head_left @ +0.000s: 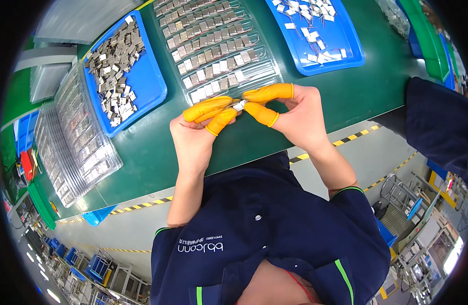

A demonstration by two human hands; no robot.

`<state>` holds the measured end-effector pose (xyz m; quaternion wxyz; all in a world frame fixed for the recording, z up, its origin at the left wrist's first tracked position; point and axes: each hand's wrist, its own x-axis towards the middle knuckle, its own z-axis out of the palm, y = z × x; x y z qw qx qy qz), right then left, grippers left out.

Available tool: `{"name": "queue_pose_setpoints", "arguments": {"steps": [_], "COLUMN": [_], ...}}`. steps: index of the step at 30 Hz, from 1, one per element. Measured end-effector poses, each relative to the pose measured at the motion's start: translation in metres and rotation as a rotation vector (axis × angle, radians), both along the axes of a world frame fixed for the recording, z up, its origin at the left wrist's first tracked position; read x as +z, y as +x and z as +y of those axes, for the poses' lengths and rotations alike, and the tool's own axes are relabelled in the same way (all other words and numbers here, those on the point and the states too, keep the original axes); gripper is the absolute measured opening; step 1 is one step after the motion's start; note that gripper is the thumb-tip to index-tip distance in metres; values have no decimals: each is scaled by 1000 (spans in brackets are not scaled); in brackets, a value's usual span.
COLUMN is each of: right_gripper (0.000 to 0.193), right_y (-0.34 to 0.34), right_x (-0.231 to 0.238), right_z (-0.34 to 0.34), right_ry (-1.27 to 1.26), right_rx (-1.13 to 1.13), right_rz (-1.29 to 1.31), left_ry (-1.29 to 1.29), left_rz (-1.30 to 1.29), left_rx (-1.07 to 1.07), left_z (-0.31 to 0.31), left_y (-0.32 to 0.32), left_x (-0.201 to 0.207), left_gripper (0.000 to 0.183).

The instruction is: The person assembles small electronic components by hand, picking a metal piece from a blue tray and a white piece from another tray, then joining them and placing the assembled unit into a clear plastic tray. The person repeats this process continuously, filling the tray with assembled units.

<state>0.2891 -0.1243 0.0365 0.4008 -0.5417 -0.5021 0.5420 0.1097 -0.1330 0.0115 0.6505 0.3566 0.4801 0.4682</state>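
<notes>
We note one small white-and-grey piece [239,105], tilted, pinched between left hand [193,127] and right hand [301,113] by the near edge of the clear tray [267,72]. Similar-looking blocks [216,69] sit rowed inside that tray.

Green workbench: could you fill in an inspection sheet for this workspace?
Surface: green tabletop, carrying trays.
Job's things: small white part in the fingers; clear compartment tray with rows of parts; left blue tray of grey and white pieces; right blue tray of white connectors.
Clutter: stacked clear trays, far left.
Hands: left hand and right hand pinch the small white part.
Cables: thin leads on the white connectors.
Surroundings: grey floor, yellow-and-black tape.
</notes>
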Motion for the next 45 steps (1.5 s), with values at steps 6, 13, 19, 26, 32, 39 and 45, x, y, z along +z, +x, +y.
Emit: {"name": "queue_pose_setpoints", "arguments": {"steps": [6,13,19,26,32,39,45], "right_gripper": [19,21,21,26,23,16,16], "right_y": [3,2,0,21,16,-1,21], "right_x": [-4,2,-3,-7,-2,0,-15], "right_z": [0,-4,-6,10,5,-3,26], "right_ry": [33,81,118,11,-373,330,881], "right_rx": [-75,-91,-131,175,178,-1,-12], "right_rz": [123,49,54,173,480,-162,-735], "left_ry": [-25,-61,-59,-26,-99,-99,152], "left_rz": [-76,-49,-90,-51,-265,-120,111], "left_rx": [37,-7,18,-72,-264,-67,155], "left_z": [0,4,5,6,7,3,9], "left_y": [5,5,13,3,-7,5,-6], "left_x": [3,9,9,8,4,4,17], "left_gripper": [23,23,24,22,24,26,31]}}
